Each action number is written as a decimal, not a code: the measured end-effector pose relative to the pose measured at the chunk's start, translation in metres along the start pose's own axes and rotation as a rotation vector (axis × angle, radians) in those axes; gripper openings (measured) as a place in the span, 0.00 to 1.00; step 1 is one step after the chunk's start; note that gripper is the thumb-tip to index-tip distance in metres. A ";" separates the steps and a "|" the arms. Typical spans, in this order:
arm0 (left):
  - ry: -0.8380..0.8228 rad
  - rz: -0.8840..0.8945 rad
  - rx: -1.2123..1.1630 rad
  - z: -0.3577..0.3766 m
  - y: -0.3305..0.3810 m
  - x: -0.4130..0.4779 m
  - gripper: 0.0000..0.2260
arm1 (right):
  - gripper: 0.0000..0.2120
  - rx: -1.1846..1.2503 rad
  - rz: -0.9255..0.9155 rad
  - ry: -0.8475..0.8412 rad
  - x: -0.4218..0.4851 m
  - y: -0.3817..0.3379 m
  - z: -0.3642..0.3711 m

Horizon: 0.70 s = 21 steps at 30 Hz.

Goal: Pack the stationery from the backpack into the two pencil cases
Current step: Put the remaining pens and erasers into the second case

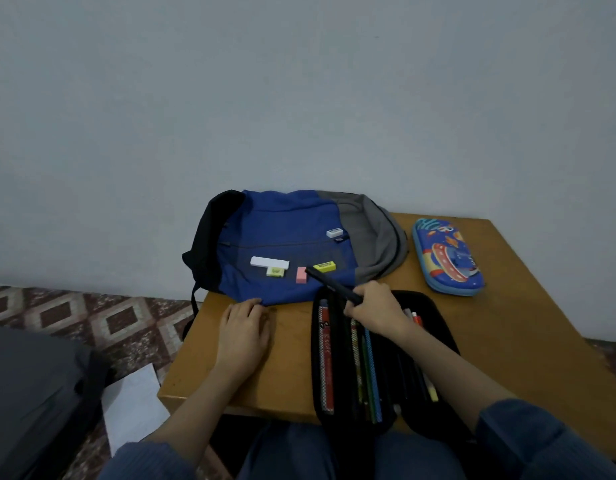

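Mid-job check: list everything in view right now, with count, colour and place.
backpack: one, blue, grey and black, flat on the table's far side
eraser-like blocks: five, two white, two yellow, one pink, on the backpack
open pencil case: one, black, at the table's near edge
pens and pencils: several, mixed colours, inside the open pencil case
shut pencil case: one, blue with space print, table's right side
black pen: one, over the open case's far end
table: one, brown
paper sheet: one, white, floor at left
left hand: flat on table, by the backpack
right hand: grips the black pen
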<state>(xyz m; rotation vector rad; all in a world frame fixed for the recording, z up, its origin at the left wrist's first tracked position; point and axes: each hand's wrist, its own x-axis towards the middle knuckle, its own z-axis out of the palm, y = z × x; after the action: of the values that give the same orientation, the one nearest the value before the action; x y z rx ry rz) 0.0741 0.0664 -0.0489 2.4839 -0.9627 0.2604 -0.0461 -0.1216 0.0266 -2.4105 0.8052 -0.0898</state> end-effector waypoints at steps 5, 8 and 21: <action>-0.093 0.062 -0.197 -0.012 0.056 -0.005 0.04 | 0.15 0.023 0.053 -0.061 -0.015 0.010 0.004; -0.265 0.118 -0.180 -0.023 0.094 -0.010 0.05 | 0.16 0.035 0.084 -0.050 -0.020 0.009 0.005; -0.417 -0.025 0.084 -0.025 0.122 -0.024 0.09 | 0.12 0.471 -0.034 0.166 -0.030 0.022 -0.009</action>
<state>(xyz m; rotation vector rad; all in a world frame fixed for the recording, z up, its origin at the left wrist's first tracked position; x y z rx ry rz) -0.0259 0.0138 0.0080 2.6826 -1.0974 -0.2421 -0.0839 -0.1232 0.0249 -1.9863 0.7208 -0.4471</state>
